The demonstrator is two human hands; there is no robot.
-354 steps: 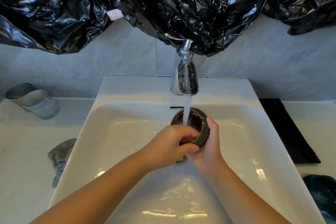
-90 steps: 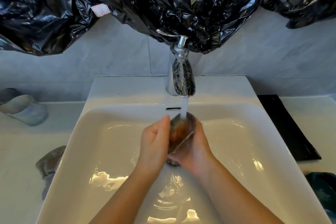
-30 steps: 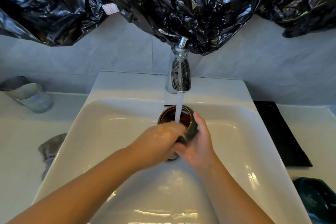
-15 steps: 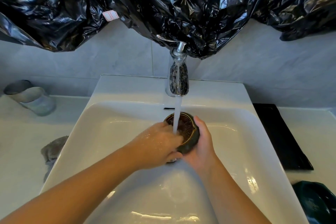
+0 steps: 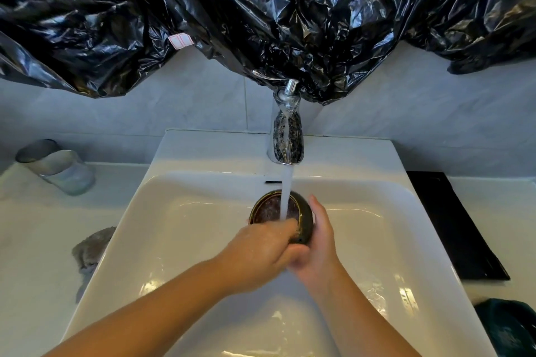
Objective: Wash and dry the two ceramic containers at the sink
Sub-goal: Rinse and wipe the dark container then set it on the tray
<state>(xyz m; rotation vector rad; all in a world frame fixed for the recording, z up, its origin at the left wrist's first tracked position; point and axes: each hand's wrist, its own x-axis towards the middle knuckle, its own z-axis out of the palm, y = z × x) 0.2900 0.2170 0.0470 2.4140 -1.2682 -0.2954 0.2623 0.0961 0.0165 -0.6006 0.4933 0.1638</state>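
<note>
Water (image 5: pixel 286 191) runs in a steady stream from the chrome tap (image 5: pixel 285 136) at the back middle of the sink (image 5: pixel 203 153); stream lands inside the ceramic cup (image 5: pixel 268 210), which is held over the back middle of the sink basin, directly under the spout; cup dark green outside, brown inside, mouth turned up toward the camera.

Right hand (image 5: pixel 319 240) cradles the cup from its right side; one digit lies up along the outer wall near the rim; remaining fingers hidden beneath the cup and the other hand, so their exact lie cannot be told.

Left hand (image 5: pixel 261 249) enters from the sink's front left; fingers curl over the cup's near rim, in the stream, motion-blurred; thumb sits below against the outer wall, so the near wall is pinched between them. Both forearms bare, crossing the front of the sink; wet glints on the basin floor toward the front.

Table (image 5: pixel 29 240) left of the sink: pale cup (image 5: pixel 62 171) lying on its side near the sink's back left corner; grey cloth (image 5: pixel 92 246) just beside the sink's left edge. Right of the sink: flat black tray (image 5: pixel 452 226) just beside the right edge; dark teal item (image 5: pixel 510 324) near the front right corner, cut by the frame, kind cannot be told.

Above the sink: crumpled black plastic sheeting (image 5: pixel 261 9) hangs over the grey tiled wall (image 5: pixel 174 107), its lowest fold reaching the tap's top; small white label (image 5: pixel 180 40) on it, above the sink's back left.
</note>
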